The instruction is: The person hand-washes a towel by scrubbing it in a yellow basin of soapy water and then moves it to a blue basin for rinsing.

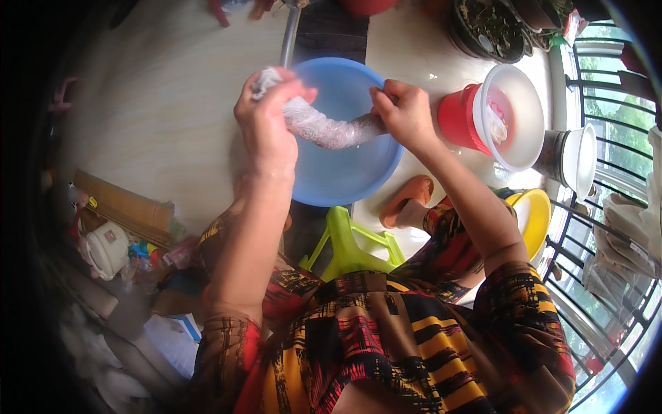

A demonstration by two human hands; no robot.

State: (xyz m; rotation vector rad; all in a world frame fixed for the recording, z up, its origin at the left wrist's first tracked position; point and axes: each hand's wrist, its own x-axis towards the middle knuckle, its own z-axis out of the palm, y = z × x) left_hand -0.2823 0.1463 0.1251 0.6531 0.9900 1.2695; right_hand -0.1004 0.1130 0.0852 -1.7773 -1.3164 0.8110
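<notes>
A wet, light grey cloth (336,129) is twisted into a rope between my two hands. One end bunches out of the top of my left hand (271,114), whose fingers wrap around it and look blurred. My right hand (406,114) grips the other end in a fist. Beneath the cloth stands a round blue plastic basin (341,181) on the floor, and its bottom looks pale and wet. Both hands are above the basin, the left over its left side and the right near its right rim.
To the right stand a red bucket (457,116), a white basin (532,103) holding something pinkish, and a yellow basin (540,222). A green plastic stool (341,243) is under me. Cardboard (129,207) and clutter lie left. Potted plants (491,36) stand by the barred window (615,103).
</notes>
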